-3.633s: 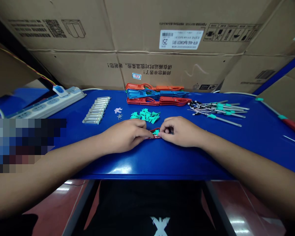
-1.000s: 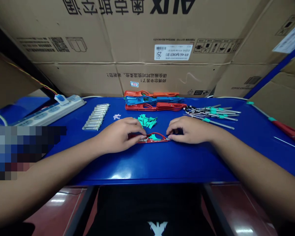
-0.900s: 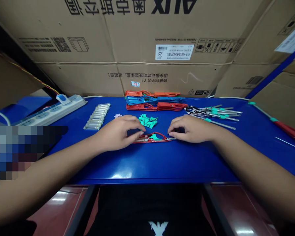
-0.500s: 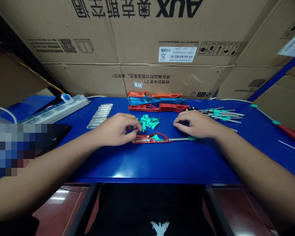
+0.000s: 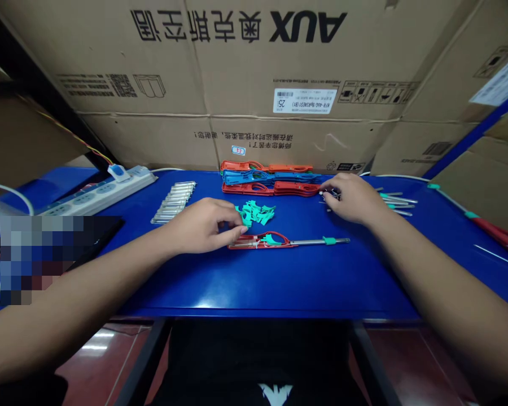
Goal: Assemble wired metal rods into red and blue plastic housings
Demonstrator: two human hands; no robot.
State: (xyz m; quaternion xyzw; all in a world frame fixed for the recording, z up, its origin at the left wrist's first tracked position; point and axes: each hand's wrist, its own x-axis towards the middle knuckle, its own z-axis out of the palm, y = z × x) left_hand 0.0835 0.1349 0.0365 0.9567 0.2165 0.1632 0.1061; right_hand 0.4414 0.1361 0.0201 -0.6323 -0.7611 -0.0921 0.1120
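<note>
Head camera, now: what dominates the frame?

Brown cardboard (image 5: 237, 73) rises behind a blue table (image 5: 245, 287), where a person's right hand (image 5: 351, 197) and left hand (image 5: 207, 225) work well apart.

Which step is in hand?

Apparently picking out parts. The right hand reaches in beside the bundled rods (image 5: 403, 200), thumb and fingers curled toward each other; the left hand hangs at the edge of the teal pile (image 5: 260, 213), its fingers loosely bent. From this angle, whether either hand has hold of anything cannot be told.

And the next move?

It calls for a fine pinch, in our judgement, one that frees a single part without dragging its neighbours.

How does the red handle (image 5: 262, 246) look?

It lies on the table just beside the left thumb, open side up, with a metal rod (image 5: 309, 243) jutting from its right end.

Smaller still?

A teal sleeve (image 5: 329, 241) rings the rod; a teal insert (image 5: 271, 240) sits within the handle's loop.
</note>
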